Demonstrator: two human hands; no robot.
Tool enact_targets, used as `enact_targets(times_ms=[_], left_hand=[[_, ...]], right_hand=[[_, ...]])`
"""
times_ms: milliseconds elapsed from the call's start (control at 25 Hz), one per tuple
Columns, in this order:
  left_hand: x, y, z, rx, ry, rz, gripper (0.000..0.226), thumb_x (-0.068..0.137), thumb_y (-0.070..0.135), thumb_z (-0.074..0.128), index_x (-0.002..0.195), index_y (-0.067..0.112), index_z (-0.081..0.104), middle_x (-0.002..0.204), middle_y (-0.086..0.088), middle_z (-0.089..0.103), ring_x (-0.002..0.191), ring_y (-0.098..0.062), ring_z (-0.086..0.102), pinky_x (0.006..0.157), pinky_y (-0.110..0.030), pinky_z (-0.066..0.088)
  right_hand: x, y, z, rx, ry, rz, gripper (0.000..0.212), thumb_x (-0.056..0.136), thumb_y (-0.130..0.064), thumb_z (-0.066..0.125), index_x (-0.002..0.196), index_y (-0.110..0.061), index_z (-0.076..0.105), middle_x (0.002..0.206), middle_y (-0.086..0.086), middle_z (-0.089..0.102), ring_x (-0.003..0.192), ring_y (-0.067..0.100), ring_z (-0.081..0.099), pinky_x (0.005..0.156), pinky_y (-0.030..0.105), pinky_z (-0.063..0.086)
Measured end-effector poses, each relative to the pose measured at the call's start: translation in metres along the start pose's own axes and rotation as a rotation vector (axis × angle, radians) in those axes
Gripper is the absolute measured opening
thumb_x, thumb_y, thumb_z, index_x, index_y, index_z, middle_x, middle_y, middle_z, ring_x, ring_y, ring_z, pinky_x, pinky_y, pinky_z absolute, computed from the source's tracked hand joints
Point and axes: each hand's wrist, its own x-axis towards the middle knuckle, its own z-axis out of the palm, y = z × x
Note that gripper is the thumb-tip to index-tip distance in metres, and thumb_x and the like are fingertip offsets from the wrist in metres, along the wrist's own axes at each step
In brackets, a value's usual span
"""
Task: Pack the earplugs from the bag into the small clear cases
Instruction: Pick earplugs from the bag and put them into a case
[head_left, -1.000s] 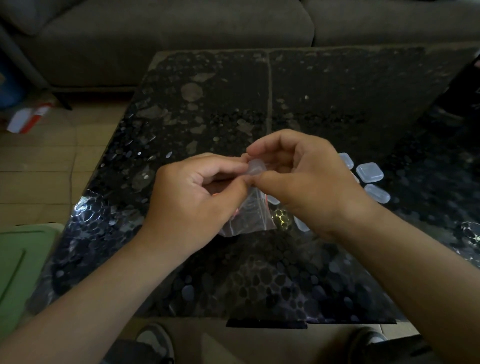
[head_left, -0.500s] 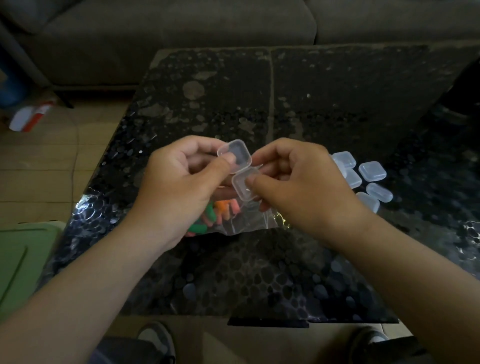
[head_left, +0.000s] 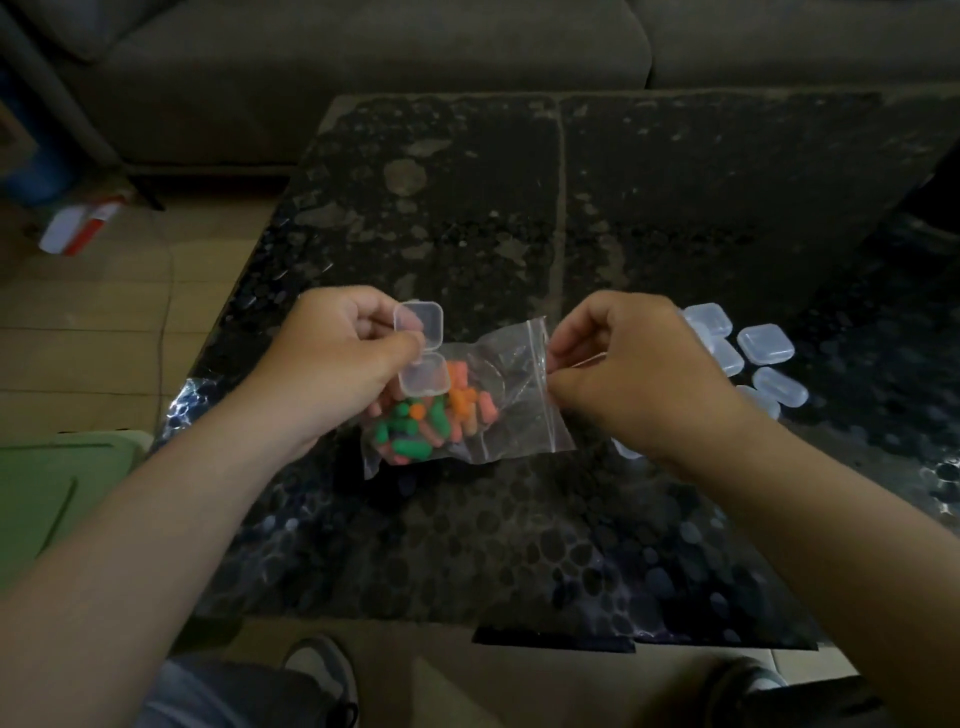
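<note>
Since the earlier frame the two hands have drawn apart, and the bag, which was bunched under them, now stretches between them. At the far left I see a green bin (head_left: 52, 499) on the floor beside the desk (head_left: 675, 208). Next comes the left hand (head_left: 332, 364), fingers curled, gripping the open clear case (head_left: 422, 353) with the thumb near its hinge and the lid tipped up and away from me. Just below and right of it I see the bag (head_left: 519, 410) lying sideways, with green and orange earplugs (head_left: 431, 415) heaped at its left end. The right hand (head_left: 628, 374) pinches the bag's zip edge between thumb and fingertips. I cannot tell whether the bag touches the desk. Farther right, partly behind that hand, the closed cases (head_left: 766, 345) sit clustered on the desk.
</note>
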Motion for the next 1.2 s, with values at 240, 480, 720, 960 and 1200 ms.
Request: enact_targets(times_ms=[240, 480, 720, 960, 1200], left_hand=[[0.004, -0.004, 0.003, -0.003, -0.087, -0.037, 0.009, 0.094, 0.013, 0.069, 0.090, 0.018, 0.074, 0.066, 0.004, 0.073, 0.053, -0.008, 0.063, 0.046, -0.027, 0.049], [0.003, -0.005, 0.004, -0.006, -0.131, -0.031, 0.011, 0.096, 0.014, 0.068, 0.088, 0.018, 0.075, 0.066, -0.001, 0.072, 0.054, -0.009, 0.063, 0.046, -0.024, 0.048], [0.001, -0.002, 0.006, 0.023, -0.126, -0.022, 0.012, 0.096, 0.014, 0.067, 0.089, 0.019, 0.074, 0.064, 0.005, 0.072, 0.053, -0.006, 0.063, 0.047, -0.023, 0.049], [-0.002, 0.000, 0.006, 0.031, -0.138, -0.007, 0.013, 0.097, 0.014, 0.067, 0.087, 0.019, 0.073, 0.064, 0.006, 0.072, 0.052, -0.003, 0.061, 0.047, -0.021, 0.049], [-0.004, 0.001, 0.006, 0.043, -0.129, -0.001, 0.012, 0.097, 0.013, 0.067, 0.087, 0.018, 0.073, 0.068, 0.003, 0.072, 0.053, -0.005, 0.062, 0.047, -0.022, 0.050]], right_hand=[[-0.001, 0.002, 0.011, -0.030, -0.159, 0.046, 0.013, 0.087, -0.017, 0.076, 0.076, -0.022, 0.076, 0.075, -0.005, 0.074, 0.072, 0.009, 0.072, 0.072, 0.035, 0.064], [0.003, 0.010, 0.025, -0.065, -0.253, -0.022, 0.007, 0.089, -0.019, 0.074, 0.088, -0.022, 0.080, 0.079, -0.003, 0.076, 0.072, 0.013, 0.073, 0.072, 0.040, 0.063], [0.003, 0.011, 0.031, -0.211, -0.240, -0.097, 0.009, 0.091, -0.022, 0.072, 0.097, -0.025, 0.078, 0.087, -0.005, 0.073, 0.077, 0.011, 0.068, 0.077, 0.033, 0.061], [0.001, 0.009, 0.035, -0.274, -0.200, -0.123, 0.014, 0.094, -0.029, 0.068, 0.105, -0.026, 0.076, 0.084, -0.008, 0.068, 0.069, 0.005, 0.061, 0.059, 0.009, 0.044], [0.000, 0.010, 0.032, -0.297, -0.125, -0.131, 0.019, 0.099, -0.020, 0.058, 0.095, -0.019, 0.076, 0.083, 0.000, 0.070, 0.073, 0.014, 0.065, 0.071, 0.032, 0.059]])
